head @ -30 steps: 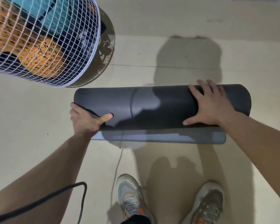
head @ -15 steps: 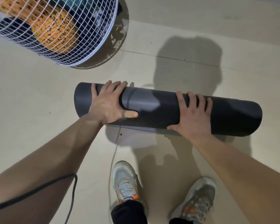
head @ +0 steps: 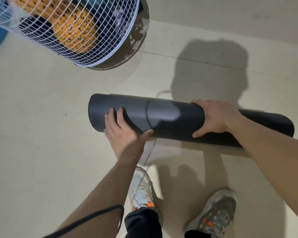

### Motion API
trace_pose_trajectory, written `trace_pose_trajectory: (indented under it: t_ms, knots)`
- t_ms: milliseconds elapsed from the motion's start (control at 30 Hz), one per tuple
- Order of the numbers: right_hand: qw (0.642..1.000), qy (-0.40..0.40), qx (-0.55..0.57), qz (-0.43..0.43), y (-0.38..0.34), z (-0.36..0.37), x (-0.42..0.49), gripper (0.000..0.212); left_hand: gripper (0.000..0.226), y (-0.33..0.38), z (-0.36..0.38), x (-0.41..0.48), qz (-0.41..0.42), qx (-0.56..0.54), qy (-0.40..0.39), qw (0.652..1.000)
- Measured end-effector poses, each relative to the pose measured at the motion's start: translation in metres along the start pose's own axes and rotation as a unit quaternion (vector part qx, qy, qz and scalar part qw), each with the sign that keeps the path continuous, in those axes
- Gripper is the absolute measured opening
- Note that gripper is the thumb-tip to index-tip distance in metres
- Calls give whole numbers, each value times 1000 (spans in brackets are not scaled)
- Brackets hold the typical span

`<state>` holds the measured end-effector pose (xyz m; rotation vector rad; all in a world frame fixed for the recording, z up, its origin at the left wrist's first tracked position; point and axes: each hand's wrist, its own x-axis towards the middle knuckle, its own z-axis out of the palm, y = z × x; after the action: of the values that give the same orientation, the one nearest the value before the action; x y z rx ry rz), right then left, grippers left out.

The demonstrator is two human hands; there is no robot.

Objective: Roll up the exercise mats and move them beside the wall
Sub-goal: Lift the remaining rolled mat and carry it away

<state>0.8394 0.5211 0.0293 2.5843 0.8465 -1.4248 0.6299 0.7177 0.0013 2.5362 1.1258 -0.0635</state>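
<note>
One dark grey rolled foam mat [head: 163, 117], near white wire basket [head: 86, 33]: likely light, springy. Left hand [head: 123, 133], right hand [head: 217, 117] clasping roll, sensibly spread.

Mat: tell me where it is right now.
The mat spans mid-frame in the head view, gripped by the left hand and right hand, just ahead of the shoes, with the wire basket up-left.
</note>
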Motion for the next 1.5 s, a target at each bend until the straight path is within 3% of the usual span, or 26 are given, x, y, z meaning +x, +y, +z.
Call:
trace_pose_trajectory:
  t_ms: [67,100,133,200,233,300,367,433,633,800,900,1000,1200,1333,1500]
  knots:
    - [1000,6,11,-5,3,0,2,119,110,15,14,-25,-99,-89,28,991]
    - [1000,8,15,-2,3,1,2,118,104,25,21,-31,-190,-153,4,970]
    - [1000,9,22,4,3,2,2,117,103,35,27,-34,-296,-218,-47,929]
    - [999,4,50,18,4,6,1,116,112,50,36,-40,-483,-322,-169,797]
    - [997,-2,73,26,5,9,0,116,122,54,40,-44,-527,-359,-222,738]
    - [988,-26,147,46,10,21,-2,114,139,54,49,-52,-528,-417,-271,688]
    - [967,-36,242,75,15,44,-9,110,147,55,63,-60,-505,-443,-281,685]
    - [950,-21,296,95,18,67,-18,108,138,59,72,-64,-484,-477,-269,683]
    - [941,7,329,86,21,80,-19,105,133,50,76,-63,-448,-484,-289,694]
    - [929,35,360,82,26,65,-46,103,98,85,50,-63,-411,-492,-256,724]
    - [906,59,408,93,39,50,-82,104,83,124,22,-58,-352,-466,-273,765]
    - [875,92,463,109,63,27,-128,103,53,177,-15,-55,-300,-424,-305,798]
    - [796,180,554,168,133,-18,-235,103,47,331,-81,-69,-171,-364,-375,835]
    - [721,234,617,212,203,-43,-308,104,53,450,-99,-104,-110,-310,-400,855]
    - [667,283,642,251,310,-59,-390,100,93,588,-91,-165,-56,-263,-437,858]
